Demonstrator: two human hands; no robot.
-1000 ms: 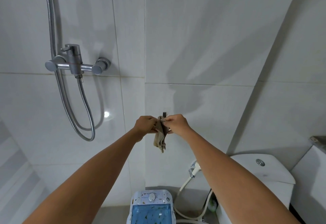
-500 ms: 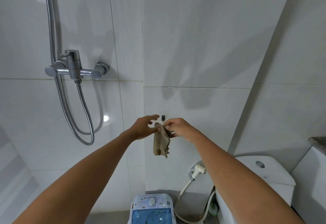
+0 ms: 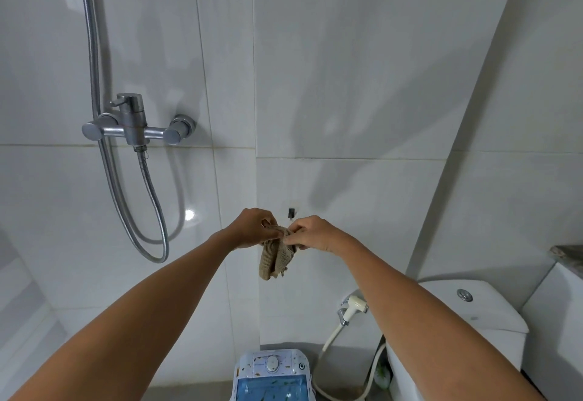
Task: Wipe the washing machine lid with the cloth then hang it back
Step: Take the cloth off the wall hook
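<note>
Two hands up at the wall in the head view, only view we have. Left hand [image 3: 254,228] and right hand [image 3: 310,232] sit close together, both with fingers curled and pinching the top edge of the cloth [image 3: 275,258], a tan knit rag that droops below the knuckles in a loose bunch. Small dark hook [image 3: 291,213] on the white tile wall [image 3: 347,85] is just above the gap between the hands, near but apart from the cloth as far as we can tell. Washing machine [image 3: 273,375] is low at the near edge, blue lid and a dial, well below the hands. Shower mixer [image 3: 132,126] with its hose far left, toilet tank [image 3: 467,306] and bidet sprayer [image 3: 355,304] to the right. We judge the step in hand as hanging the cloth back, wiping likely done. To do it well: we would find a loop or an open bit of weave along the top edge, stretch it taut between the two pinches, lift it over the hook tip and let it settle before letting go. We cannot tell if the cloth has a loop. Risk: bunched fabric catches only a few threads and slides off toward the machine.
</note>
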